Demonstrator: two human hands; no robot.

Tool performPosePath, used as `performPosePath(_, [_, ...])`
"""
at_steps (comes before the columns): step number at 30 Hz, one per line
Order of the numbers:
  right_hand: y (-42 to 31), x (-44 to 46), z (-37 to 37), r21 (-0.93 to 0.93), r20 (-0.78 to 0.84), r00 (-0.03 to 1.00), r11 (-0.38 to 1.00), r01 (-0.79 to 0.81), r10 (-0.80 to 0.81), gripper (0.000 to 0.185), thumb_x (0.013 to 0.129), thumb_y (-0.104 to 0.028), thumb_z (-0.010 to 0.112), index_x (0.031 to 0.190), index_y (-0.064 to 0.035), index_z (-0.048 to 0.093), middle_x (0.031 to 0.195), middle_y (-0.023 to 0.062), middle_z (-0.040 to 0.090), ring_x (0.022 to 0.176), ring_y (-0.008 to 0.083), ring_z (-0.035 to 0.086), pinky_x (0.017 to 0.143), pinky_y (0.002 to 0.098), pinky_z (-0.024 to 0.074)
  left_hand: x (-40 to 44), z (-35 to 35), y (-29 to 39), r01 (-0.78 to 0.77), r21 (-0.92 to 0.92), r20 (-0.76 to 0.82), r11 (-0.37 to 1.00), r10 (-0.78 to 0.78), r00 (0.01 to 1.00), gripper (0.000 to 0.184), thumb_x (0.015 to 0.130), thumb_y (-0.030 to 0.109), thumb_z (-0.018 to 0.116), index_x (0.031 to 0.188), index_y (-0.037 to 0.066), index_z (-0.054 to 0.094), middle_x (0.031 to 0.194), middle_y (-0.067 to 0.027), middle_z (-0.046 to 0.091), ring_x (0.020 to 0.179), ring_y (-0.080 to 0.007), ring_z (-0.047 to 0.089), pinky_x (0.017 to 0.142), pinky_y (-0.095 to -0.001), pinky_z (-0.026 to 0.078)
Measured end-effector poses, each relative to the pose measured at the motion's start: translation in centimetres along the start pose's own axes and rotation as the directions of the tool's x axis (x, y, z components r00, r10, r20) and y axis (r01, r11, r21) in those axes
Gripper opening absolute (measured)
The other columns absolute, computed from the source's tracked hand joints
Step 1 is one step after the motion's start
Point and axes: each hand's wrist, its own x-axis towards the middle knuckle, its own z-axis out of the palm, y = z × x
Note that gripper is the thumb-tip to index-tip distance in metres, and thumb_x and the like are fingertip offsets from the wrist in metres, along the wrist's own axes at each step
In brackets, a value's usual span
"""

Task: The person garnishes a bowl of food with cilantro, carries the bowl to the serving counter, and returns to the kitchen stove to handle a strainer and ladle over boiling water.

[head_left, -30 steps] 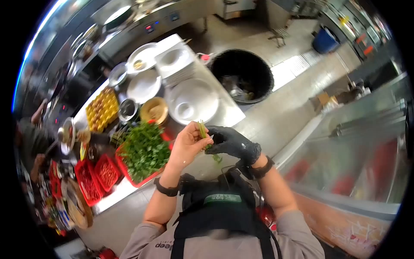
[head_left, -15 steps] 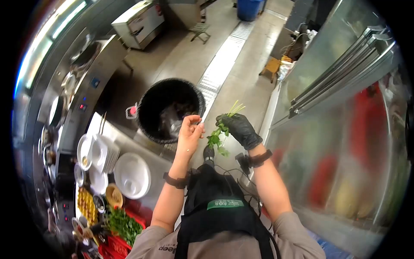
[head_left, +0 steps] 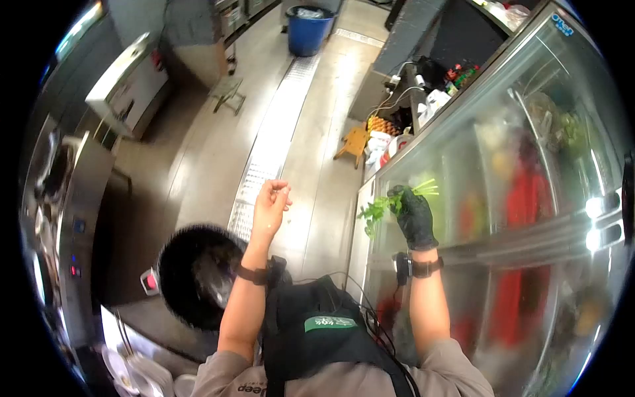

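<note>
My right hand (head_left: 415, 218), in a black glove, is closed around a small bunch of leafy green herbs (head_left: 376, 210). The leaves hang out on the left of the fist, and pale thin stems stick out to the right. Behind this hand is the glass door of a tall fridge (head_left: 463, 218); whether they touch I cannot tell. My bare left hand (head_left: 268, 206) is raised over the floor, its fingers half curled and a little apart, with nothing visible in them. Below and left of it stands a black-lined bin (head_left: 175, 281) with clear plastic inside.
A metal floor drain (head_left: 268, 149) runs away toward a blue bin (head_left: 309, 33). A wooden stool (head_left: 354, 143) stands by the fridge's far end, a folding stool (head_left: 227, 92) farther left. Stacked white plates (head_left: 142, 374) are at the lower left, below a steel cooking counter (head_left: 83, 218).
My view and body have turned right toward the fridge. The right hand with the herbs has moved right, away from the left hand. The bin and plates have shifted down and left in view.
</note>
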Motion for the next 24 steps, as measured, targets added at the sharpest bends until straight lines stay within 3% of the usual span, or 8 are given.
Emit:
performPosePath(4, [-0.9,5.8,-2.5,0.081,-0.186,0.983,0.997,0.005,0.01,0.03,0.096,-0.022,0.052,0.107,0.0041,0.06,0.094,0.0117,0.065,0.083,0.0187,0.059,0.074,0.0296,0.0479,10.5,6.6,-2.5,0.058,-0.039,0.165,0.998,-0.051,0.985,0.016,0.092,0.011,0.055,0.105,0.001,0.052,0.093,-0.0048,0.059,0.069,-0.0082,0.057,0.058,-0.021,0.046])
performPosePath(7, [0.2,10.7,-6.4,0.253,-0.269,0.962,0.967,0.023,0.048,0.029,0.094,-0.024,0.054,0.105,0.0018,0.06,0.093,0.0106,0.065,0.079,0.0167,0.06,0.069,0.0275,0.0498,18.2,13.6,-4.9,0.08,-0.052,0.285,0.995,-0.062,0.957,0.014,0.092,0.009,0.054,0.104,0.001,0.052,0.092,-0.0037,0.059,0.068,-0.0073,0.057,0.057,-0.0203,0.046])
performPosePath(13, [0.0,24.3,-15.2,0.524,-0.308,0.945,0.849,0.071,0.112,0.026,0.095,-0.02,0.053,0.106,0.0029,0.059,0.094,0.0116,0.064,0.081,0.0187,0.061,0.071,0.0293,0.0508,34.5,27.5,-6.7,-0.083,0.184,0.514,0.979,-0.024,0.857,0.012,0.091,0.01,0.056,0.1,0.003,0.055,0.071,-0.0006,0.058,0.062,-0.0075,0.056,0.056,-0.0219,0.045])
performPosePath(15, [-2.7,27.9,-15.7,0.415,-0.371,0.923,0.907,0.069,0.099,0.025,0.095,-0.018,0.053,0.105,0.0041,0.059,0.092,0.0117,0.064,0.08,0.0192,0.061,0.071,0.0292,0.0499,40.8,32.0,-7.0,-0.064,0.198,0.545,0.978,-0.056,0.836,0.012,0.09,0.01,0.057,0.099,0.002,0.057,0.071,-0.0009,0.058,0.063,-0.0082,0.057,0.057,-0.0227,0.046])
performPosePath(19, [-5.9,34.1,-17.5,0.324,-0.413,0.91,0.939,0.116,0.03,0.026,0.095,-0.017,0.052,0.104,0.0052,0.06,0.089,0.0115,0.066,0.078,0.0188,0.061,0.07,0.0278,0.0493,53.6,40.7,-7.3,-0.23,0.357,0.638,0.905,-0.056,0.768,0.013,0.093,0.011,0.053,0.101,0.002,0.056,0.087,-0.0029,0.061,0.069,-0.0099,0.058,0.06,-0.0234,0.047])
performPosePath(20, [-6.4,35.2,-17.9,0.157,-0.455,0.889,0.978,0.134,-0.049,0.025,0.095,-0.017,0.053,0.104,0.0054,0.06,0.09,0.012,0.066,0.078,0.0188,0.062,0.07,0.0277,0.0494,56.3,42.9,-7.5,-0.217,0.293,0.632,0.931,-0.019,0.775,0.012,0.091,0.011,0.054,0.099,0.003,0.056,0.079,-0.0022,0.06,0.066,-0.0099,0.057,0.059,-0.0243,0.047])
performPosePath(23, [-8.8,38.8,-18.7,0.219,-0.557,0.829,0.973,0.077,0.059,0.023,0.094,-0.014,0.054,0.101,0.0059,0.062,0.089,0.0125,0.067,0.079,0.0191,0.063,0.071,0.0285,0.0503,65.3,50.1,-9.2,-0.259,0.191,0.657,0.947,0.072,0.75,0.012,0.089,0.01,0.055,0.099,0.003,0.056,0.073,-0.0016,0.058,0.064,-0.0098,0.056,0.058,-0.0252,0.046])
performPosePath(24, [-8.2,39.9,-19.5,-0.085,-0.575,0.811,0.993,0.078,-0.113,0.022,0.094,-0.014,0.054,0.1,0.0056,0.062,0.088,0.0118,0.067,0.078,0.0183,0.063,0.07,0.0282,0.0501,68.0,52.4,-9.7,-0.298,0.164,0.675,0.941,0.113,0.729,0.013,0.089,0.009,0.055,0.1,0.003,0.055,0.074,-0.0016,0.058,0.064,-0.0097,0.055,0.058,-0.0252,0.046])
